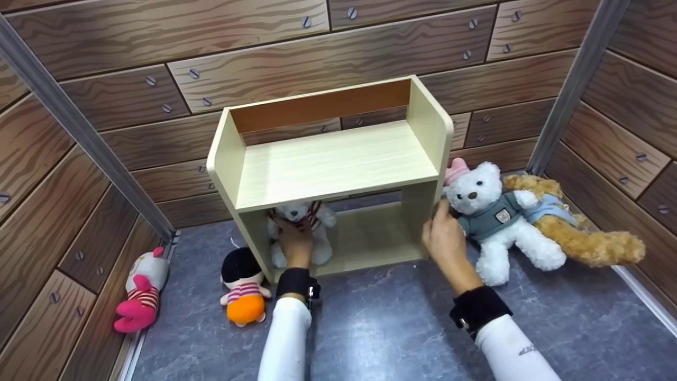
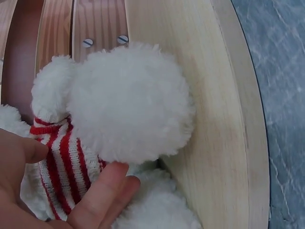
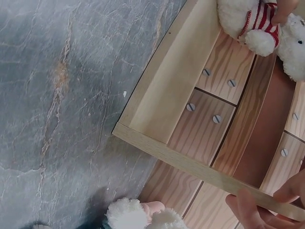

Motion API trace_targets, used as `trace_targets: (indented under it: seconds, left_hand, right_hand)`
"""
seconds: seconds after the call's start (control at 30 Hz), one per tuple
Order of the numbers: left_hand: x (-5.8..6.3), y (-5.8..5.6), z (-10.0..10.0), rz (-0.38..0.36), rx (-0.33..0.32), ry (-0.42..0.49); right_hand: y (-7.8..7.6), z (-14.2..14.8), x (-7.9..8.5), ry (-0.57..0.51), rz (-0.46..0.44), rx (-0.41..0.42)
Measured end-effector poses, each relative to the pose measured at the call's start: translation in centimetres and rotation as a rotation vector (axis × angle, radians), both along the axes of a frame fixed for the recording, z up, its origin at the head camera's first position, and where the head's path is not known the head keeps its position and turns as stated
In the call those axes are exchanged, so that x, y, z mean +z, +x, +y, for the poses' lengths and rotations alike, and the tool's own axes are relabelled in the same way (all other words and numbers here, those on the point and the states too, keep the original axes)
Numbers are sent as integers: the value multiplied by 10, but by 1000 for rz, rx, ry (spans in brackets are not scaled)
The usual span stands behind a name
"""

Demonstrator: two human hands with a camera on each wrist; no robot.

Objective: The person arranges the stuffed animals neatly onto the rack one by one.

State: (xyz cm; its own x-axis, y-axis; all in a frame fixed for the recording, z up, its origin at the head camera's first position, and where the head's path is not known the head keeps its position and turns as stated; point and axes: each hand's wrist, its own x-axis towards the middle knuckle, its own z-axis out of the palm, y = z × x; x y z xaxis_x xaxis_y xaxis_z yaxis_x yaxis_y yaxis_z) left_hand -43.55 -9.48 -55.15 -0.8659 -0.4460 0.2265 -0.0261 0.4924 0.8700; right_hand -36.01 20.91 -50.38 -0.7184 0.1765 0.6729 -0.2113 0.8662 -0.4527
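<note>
Holds striped-sweater teddy bear (image 2: 126,107) between thumb (image 2: 34,150) and fingers (image 2: 97,198) of left hand (image 1: 296,241), at left end of lower compartment of bookshelf (image 1: 338,159). Pinches right side panel (image 1: 433,121) with right hand (image 1: 446,235). Has grey marbled floor (image 1: 365,328) underneath, plank-patterned walls (image 1: 317,58) around.

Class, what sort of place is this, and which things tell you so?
Probably a small staged booth rather than a lived-in room: wood-look panels with metal strips at the corners surround a small shelf unit, with plush toys in and around it.
</note>
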Motion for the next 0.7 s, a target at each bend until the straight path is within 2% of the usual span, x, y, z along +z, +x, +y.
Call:
trace_targets:
  seconds: [0.2, 0.37, 0.5, 0.7]
  left_hand:
    - [1, 7, -4, 20, -10, 12]
    - [4, 14, -9, -7, -24, 39]
    - [6, 23, -11, 0, -18, -41]
    - [19, 51, -17, 81, -34, -210]
  right_hand:
    - [0, 0, -4, -9, -8, 1]
    - [-1, -1, -6, 1, 33, 4]
    - [-1, -1, -7, 6, 36, 26]
    - [-3, 4, -4, -1, -7, 46]
